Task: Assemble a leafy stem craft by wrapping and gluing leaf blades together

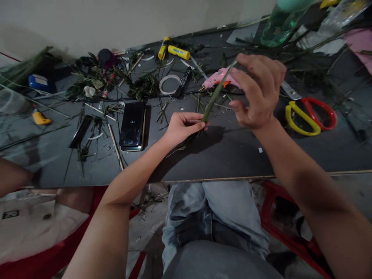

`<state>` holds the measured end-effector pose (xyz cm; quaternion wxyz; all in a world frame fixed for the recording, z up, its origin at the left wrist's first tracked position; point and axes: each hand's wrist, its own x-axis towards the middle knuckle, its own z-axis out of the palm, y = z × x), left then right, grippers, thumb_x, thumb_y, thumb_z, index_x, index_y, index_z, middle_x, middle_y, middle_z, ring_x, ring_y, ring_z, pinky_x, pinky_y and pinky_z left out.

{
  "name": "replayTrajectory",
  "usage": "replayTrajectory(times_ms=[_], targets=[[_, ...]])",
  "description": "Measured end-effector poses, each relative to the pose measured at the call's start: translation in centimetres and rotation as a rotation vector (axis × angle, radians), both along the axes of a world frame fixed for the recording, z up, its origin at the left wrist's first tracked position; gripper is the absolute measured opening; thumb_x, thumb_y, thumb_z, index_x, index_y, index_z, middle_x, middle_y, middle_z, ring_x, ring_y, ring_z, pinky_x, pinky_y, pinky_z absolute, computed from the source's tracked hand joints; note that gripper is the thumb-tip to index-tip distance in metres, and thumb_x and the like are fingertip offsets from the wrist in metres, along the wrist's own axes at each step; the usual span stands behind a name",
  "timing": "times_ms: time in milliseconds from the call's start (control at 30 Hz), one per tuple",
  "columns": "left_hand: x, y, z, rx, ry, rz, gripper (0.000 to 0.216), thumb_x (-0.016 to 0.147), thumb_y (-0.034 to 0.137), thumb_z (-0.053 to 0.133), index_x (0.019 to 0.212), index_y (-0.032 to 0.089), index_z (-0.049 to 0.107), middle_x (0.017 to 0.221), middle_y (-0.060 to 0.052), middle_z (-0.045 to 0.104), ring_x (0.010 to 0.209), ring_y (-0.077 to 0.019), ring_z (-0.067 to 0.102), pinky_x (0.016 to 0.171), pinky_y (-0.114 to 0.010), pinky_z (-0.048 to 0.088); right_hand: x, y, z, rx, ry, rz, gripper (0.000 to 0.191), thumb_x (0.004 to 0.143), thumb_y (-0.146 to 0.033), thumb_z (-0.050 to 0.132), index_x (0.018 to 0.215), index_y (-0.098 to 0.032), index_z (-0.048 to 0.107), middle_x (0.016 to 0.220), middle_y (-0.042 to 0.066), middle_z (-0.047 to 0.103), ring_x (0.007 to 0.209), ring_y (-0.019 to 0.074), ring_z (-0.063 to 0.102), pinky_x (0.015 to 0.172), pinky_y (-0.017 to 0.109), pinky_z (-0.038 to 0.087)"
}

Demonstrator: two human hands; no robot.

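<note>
A thin green stem [216, 93] runs slantwise above the dark table [226, 155]. My left hand [183, 128] is closed round its lower end, where some dark leafy bits hang below the fingers. My right hand [258, 91] is curled round the upper part of the stem, fingers pinched near its top. Both hands hover just above the table surface, a short way apart.
A black phone [133, 124] lies left of my left hand. A pink glue gun [216, 78], yellow-and-red scissors [309, 114], yellow glue sticks [178, 51], a coil of white wire [169, 83], leaf scraps and a green bottle [279, 23] litter the table. Another person's arm [14, 176] shows at left.
</note>
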<state>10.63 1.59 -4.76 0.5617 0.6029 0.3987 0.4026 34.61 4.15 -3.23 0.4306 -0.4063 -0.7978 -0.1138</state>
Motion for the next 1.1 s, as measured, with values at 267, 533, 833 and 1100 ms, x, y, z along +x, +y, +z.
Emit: replayTrajectory(times_ms=[267,533,833,1100], targets=[[-0.5,1.0,-0.8,-0.062,0.033,0.054,0.025,0.066,0.029,0.083,0.087,0.016,0.082,0.085,-0.010,0.082,0.068,-0.0184,0.077,0.068,-0.031,0.066,0.8,2.9,-1.9,0.016,-0.068,-0.029,0.038,0.106,-0.049,0.042,0.117,-0.033,0.074,0.117,0.004,0.077,0.116,0.0218,0.068,0.100,0.043,0.048],[-0.4,1.1,-1.6,-0.005,0.025,0.124,0.024,0.070,0.025,0.081,0.091,0.015,0.081,0.086,-0.010,0.082,0.074,-0.0194,0.078,0.078,-0.036,0.067,-0.9,1.8,-2.3,-0.119,0.258,-0.012,0.035,0.104,-0.050,0.049,0.100,-0.026,0.074,0.103,0.008,0.076,0.098,0.0204,0.067,0.094,0.039,0.053],[0.3,0.3,-2.1,0.237,0.174,0.410,0.024,0.079,0.023,0.073,0.100,0.016,0.081,0.095,-0.008,0.083,0.091,-0.0206,0.080,0.077,-0.027,0.065,-5.2,-0.5,-1.7,-0.426,1.118,0.212,0.033,0.068,-0.050,0.090,0.077,-0.023,0.072,0.067,-0.004,0.068,0.047,0.0074,0.050,0.044,0.025,0.042],[1.1,-0.7,-1.9,0.437,0.162,0.414,0.022,0.084,0.022,0.071,0.103,0.018,0.080,0.100,-0.005,0.083,0.090,-0.0174,0.080,0.082,-0.025,0.064,-7.3,-1.8,-1.9,-1.142,1.458,0.369,0.051,0.041,-0.047,0.099,0.066,-0.018,0.065,0.053,-0.010,0.057,0.033,-0.0008,0.034,0.030,0.017,0.020]])
